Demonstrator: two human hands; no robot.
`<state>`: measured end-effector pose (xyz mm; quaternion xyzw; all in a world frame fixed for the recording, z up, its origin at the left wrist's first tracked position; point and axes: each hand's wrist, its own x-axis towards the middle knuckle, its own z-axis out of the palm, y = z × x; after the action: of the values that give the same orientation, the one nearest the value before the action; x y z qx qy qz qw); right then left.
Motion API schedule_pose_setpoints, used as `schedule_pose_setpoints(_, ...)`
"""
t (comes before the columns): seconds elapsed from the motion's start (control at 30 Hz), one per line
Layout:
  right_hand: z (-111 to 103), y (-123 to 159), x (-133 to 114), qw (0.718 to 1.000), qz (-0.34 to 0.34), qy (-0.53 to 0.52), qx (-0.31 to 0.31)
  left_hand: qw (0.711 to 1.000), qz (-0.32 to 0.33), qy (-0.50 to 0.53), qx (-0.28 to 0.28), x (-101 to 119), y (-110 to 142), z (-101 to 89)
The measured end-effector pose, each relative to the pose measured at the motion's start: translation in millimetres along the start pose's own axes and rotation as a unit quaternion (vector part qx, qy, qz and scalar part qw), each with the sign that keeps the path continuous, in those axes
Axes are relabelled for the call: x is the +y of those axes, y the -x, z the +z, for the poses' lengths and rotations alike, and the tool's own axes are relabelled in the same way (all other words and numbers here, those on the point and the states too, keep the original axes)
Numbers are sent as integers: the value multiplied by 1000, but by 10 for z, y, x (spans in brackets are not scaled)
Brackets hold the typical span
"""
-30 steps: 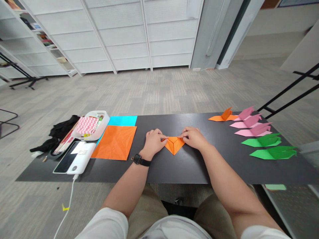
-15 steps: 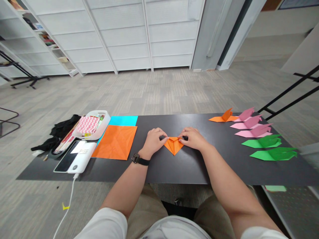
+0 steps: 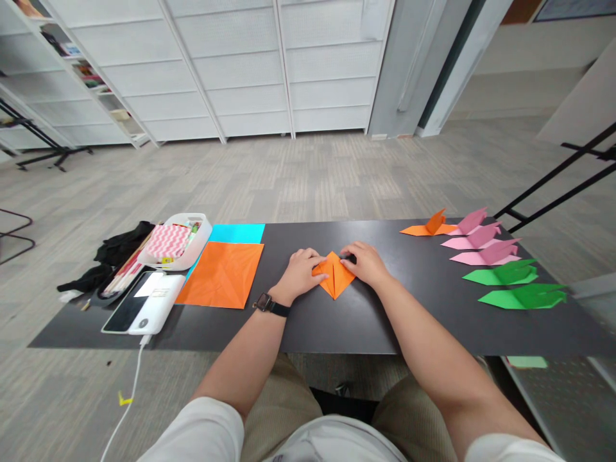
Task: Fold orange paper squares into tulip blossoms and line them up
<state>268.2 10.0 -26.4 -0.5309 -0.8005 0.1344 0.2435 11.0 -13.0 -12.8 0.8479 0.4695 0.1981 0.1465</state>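
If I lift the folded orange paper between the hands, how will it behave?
The folded orange paper looks light, being paper. Its layers likely make it stiffer than the flat orange sheet, but it may open along the centre line.

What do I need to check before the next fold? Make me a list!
1. Left hand touching the small folded orange paper: ok.
2. Right hand at the paper's right side: ok.
3. Firm grip from both hands: cannot tell.
4. Creases sharp: cannot tell, too small to see.
5. Big orange sheet apart from the left hand: ok.
6. Green paper birds clear of the right arm: ok.
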Motion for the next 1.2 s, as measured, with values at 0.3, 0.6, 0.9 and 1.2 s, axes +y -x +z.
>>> schedule_pose_setpoints(0.3, 32, 4, 3, 997, -55, -53, 9, 1000, -18, -9, 11, -40, 20, 83)
schedule_pose_setpoints(0.6, -120, 6, 62, 999, -19, -46, -6, 1000, -27, 5, 1, -14, 9, 64)
schedule_pose_setpoints(0.9, -121, 89, 64, 997, -58, 27, -38, 999, -21, 22, 19, 85, -2, -24)
schedule_pose_setpoints(1.2, -89, 74, 177, 998, -34, 46, -30, 995, -62, 21, 81, 43, -17, -76)
